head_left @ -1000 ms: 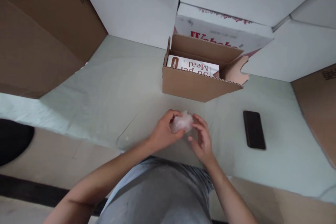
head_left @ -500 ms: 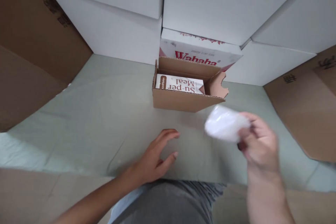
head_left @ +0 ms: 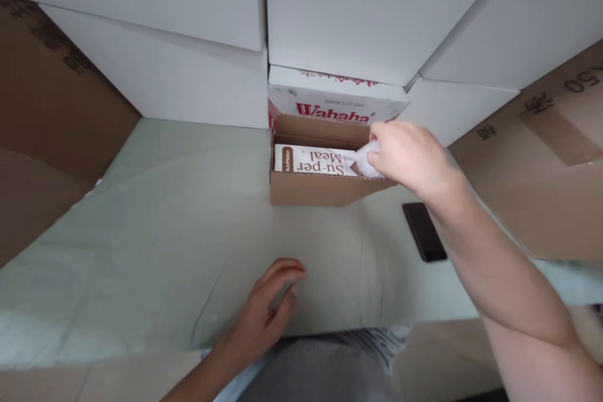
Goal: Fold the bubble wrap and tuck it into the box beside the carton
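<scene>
An open brown cardboard box [head_left: 311,190] stands on the green-covered table. Inside it lies a white carton [head_left: 306,159] printed "Su-per Meal", its lettering upside down to me. My right hand [head_left: 409,154] reaches over the box's right end, fingers closed on a piece of bubble wrap [head_left: 369,160]. The wrap sits in the box beside the carton's right end; its lower part is hidden. My left hand [head_left: 276,298] rests near the table's front edge, empty, with thumb and fingers apart.
A black phone [head_left: 424,232] lies on the table under my right forearm. Behind the box is a white "Wahaba" carton [head_left: 330,97], backed by stacked white boxes [head_left: 164,63]. Large brown cardboard boxes stand at the left [head_left: 51,113] and right [head_left: 546,201].
My right hand has moved up and left, bringing the bubble wrap from above the table into the box's right end. The phone now shows. My left hand keeps its open pose.
</scene>
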The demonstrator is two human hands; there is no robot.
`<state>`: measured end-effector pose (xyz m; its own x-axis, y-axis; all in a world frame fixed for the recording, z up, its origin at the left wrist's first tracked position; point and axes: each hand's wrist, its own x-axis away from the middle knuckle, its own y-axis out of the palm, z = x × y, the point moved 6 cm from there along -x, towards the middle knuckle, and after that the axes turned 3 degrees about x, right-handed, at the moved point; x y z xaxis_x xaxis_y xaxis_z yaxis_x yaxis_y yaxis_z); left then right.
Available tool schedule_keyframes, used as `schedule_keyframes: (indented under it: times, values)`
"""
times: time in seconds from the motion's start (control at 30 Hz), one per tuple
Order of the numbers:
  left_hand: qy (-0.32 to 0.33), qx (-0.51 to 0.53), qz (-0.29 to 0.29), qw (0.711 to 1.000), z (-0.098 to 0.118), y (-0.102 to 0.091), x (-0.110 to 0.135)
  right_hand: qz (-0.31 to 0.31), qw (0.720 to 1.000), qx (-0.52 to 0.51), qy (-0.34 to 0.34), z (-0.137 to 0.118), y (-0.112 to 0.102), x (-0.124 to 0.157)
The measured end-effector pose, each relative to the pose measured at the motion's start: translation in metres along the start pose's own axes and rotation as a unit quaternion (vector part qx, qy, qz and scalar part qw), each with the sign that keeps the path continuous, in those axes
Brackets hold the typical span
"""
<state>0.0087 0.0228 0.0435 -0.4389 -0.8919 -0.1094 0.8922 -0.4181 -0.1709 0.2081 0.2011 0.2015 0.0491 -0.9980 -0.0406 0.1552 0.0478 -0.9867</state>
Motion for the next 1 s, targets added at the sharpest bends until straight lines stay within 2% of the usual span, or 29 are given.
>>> schedule_keyframes:
  times: [0.23,0.37,0.53,0.67,0.83,0.9,0.93,1.0]
  values:
    - [0.001,-0.005,0.002,1.0,-0.003,-0.004,0.0,-0.071,0.996,0.046,0.006,0.006,0.021,-0.011]
    - [0.011,-0.006,-0.004,1.0,0.001,0.001,-0.002,-0.119,0.992,0.05,-0.011,-0.002,0.036,-0.011]
    - [0.027,-0.009,0.003,1.0,0.006,0.001,-0.002,-0.179,0.983,-0.018,-0.026,0.003,0.041,-0.017]
    - [0.011,-0.014,0.005,1.0,0.002,0.0,0.002,-0.168,0.983,-0.058,-0.056,0.01,0.036,-0.022]
    - [0.011,-0.032,0.002,0.999,0.0,0.003,0.004,-0.197,0.978,0.005,-0.075,-0.006,0.047,-0.025]
    - [0.021,-0.051,0.016,0.998,0.0,-0.001,0.003,-0.178,0.981,-0.024,-0.068,-0.007,0.043,-0.022]
    - [0.027,-0.062,0.036,0.997,0.0,-0.006,0.002,-0.14,0.986,-0.056,-0.065,-0.004,0.036,-0.019]
    - [0.039,-0.079,0.099,0.991,-0.001,-0.022,-0.003,-0.015,0.987,-0.15,-0.051,0.012,0.018,-0.01]
